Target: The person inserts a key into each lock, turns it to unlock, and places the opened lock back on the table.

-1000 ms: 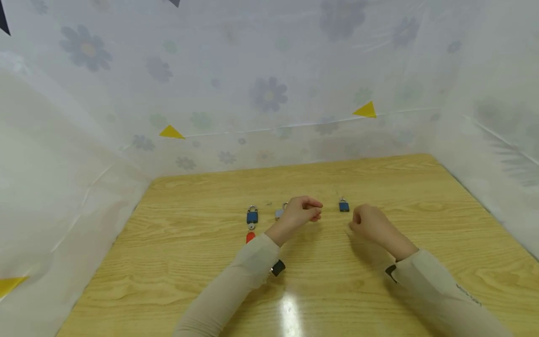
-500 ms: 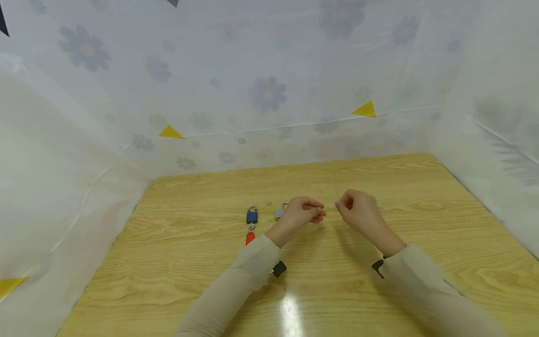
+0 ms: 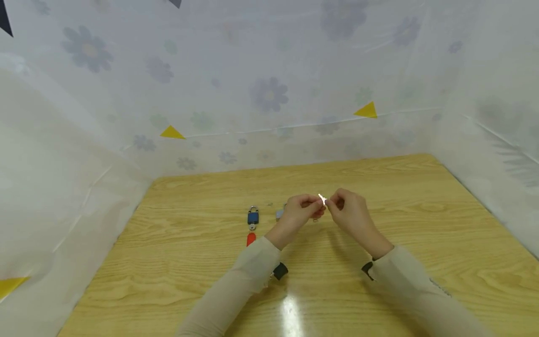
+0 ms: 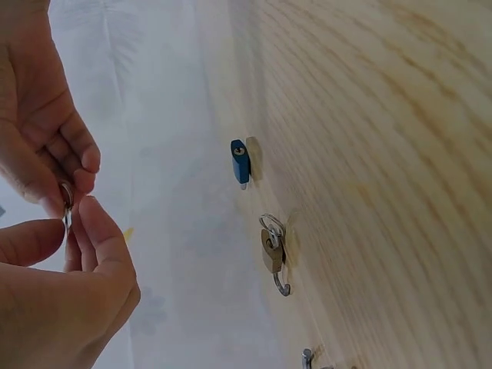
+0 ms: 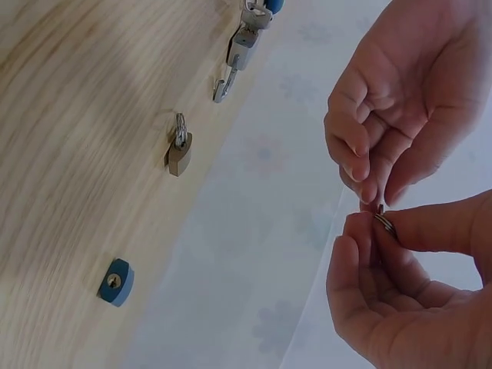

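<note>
Above the middle of the wooden table [image 3: 379, 281], in the head view, the left hand [image 3: 301, 210] and right hand [image 3: 351, 213] meet, fingertips pinched on a small key ring [image 3: 322, 201] catching the light, with flowered sheeting walling the space. From the left wrist, the key ring [image 4: 66, 201] looks thin, stiff, light and likely slippery, best nipped at its rim; a blue padlock [image 4: 241, 161] and brass padlock [image 4: 272, 252] lie below. From the right wrist, both thumbs and forefingers clamp the key ring [image 5: 383, 222]
</note>
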